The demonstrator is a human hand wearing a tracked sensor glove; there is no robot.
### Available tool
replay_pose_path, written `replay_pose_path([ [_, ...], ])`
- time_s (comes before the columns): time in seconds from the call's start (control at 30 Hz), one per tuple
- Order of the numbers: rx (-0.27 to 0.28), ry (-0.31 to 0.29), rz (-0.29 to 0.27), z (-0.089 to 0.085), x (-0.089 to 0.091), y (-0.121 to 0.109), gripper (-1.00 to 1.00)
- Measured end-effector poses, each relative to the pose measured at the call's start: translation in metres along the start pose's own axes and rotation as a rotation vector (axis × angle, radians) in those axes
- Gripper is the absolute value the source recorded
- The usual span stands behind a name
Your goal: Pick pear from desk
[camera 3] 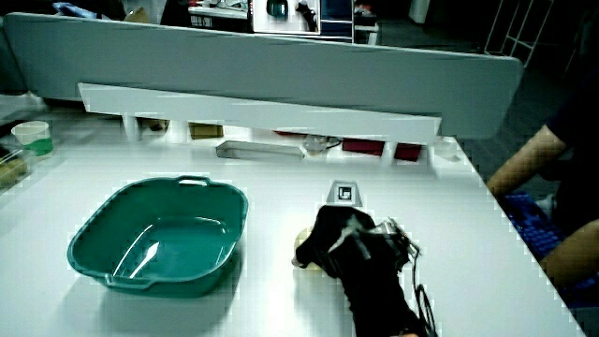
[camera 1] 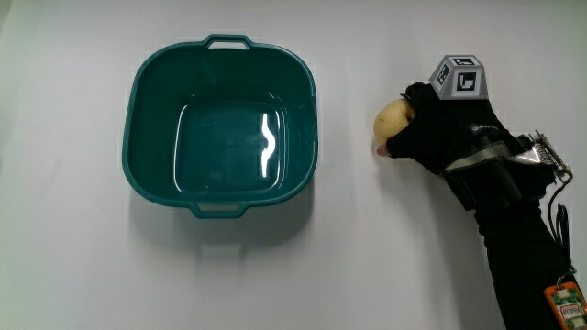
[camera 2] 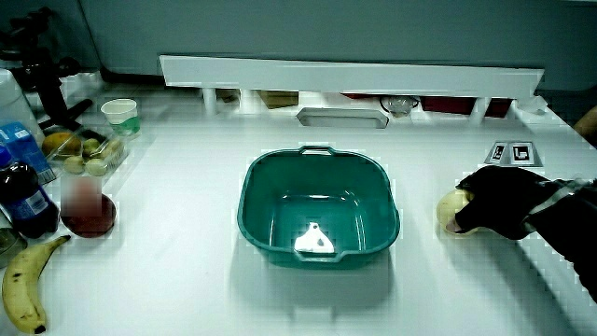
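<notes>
The hand [camera 1: 438, 128] covers much of the pear [camera 1: 391, 121] (its stem end unseen).

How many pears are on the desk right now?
1: the pear lies on the table beside the teal basin, under the hand. The fruit tray's contents are unclear.

Main view: overhead, close, straight down on table [camera 1: 73, 275] and basin [camera 1: 220, 124]. Side views: lower, wider, facing twelve o'clock toward partition [camera 2: 350, 73]. All share basin and hand [camera 3: 342, 245].
</notes>
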Motion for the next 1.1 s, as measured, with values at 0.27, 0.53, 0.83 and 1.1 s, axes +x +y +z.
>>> replay_pose_path([
  [0.27,-0.059,0.009,-0.026,-0.007,0.002,0.021,0.00],
  [0.53,-0.035,0.030,-0.020,-0.009,0.003,0.024,0.00],
  [0.83,0.007,0.040,0.013,-0.004,0.005,0.024,0.14],
  [1.1,0.016,0.063,0.041,-0.001,0.004,0.021,0.37],
])
